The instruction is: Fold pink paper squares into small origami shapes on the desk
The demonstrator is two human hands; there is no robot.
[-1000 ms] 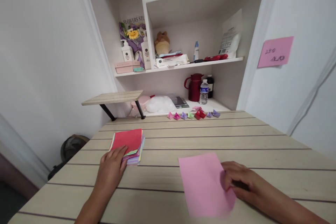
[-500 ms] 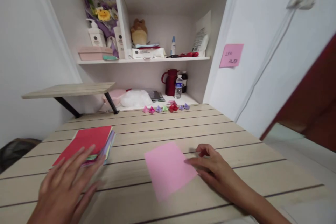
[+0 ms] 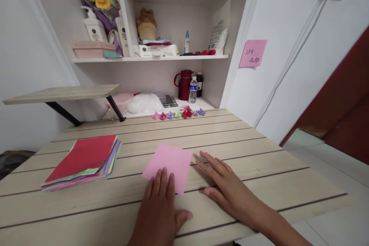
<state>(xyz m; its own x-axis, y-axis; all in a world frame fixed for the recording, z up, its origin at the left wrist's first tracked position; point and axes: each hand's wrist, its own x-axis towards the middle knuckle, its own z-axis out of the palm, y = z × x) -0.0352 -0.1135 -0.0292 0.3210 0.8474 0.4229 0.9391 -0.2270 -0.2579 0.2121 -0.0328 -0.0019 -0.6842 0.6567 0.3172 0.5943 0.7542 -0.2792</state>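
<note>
A square sheet of pink paper (image 3: 171, 157) lies on the wooden table (image 3: 236, 146) in front of me. My left hand (image 3: 161, 203) rests flat over its near corner, fingers stretched out and thumb to the right. Just right of the sheet is my right hand (image 3: 223, 182), its fingers apart and nothing in them; it appears not to touch the paper. To the left sits a stack of coloured paper (image 3: 83, 159) with a red sheet on top. The pink sheet's near corner is hidden beneath my left hand.
Several small folded paper pieces (image 3: 171, 115) line the table's back edge. Behind them stand a red jug (image 3: 184, 85) and a water bottle (image 3: 193, 90). A raised wooden shelf (image 3: 63, 95) on black legs occupies the back left. A pink note (image 3: 253, 53) sticks to the wall.
My left hand has moved right from the paper stack onto the pink sheet. The sheet has turned and lies flat. My right hand has let go of its edge and spread its fingers.
</note>
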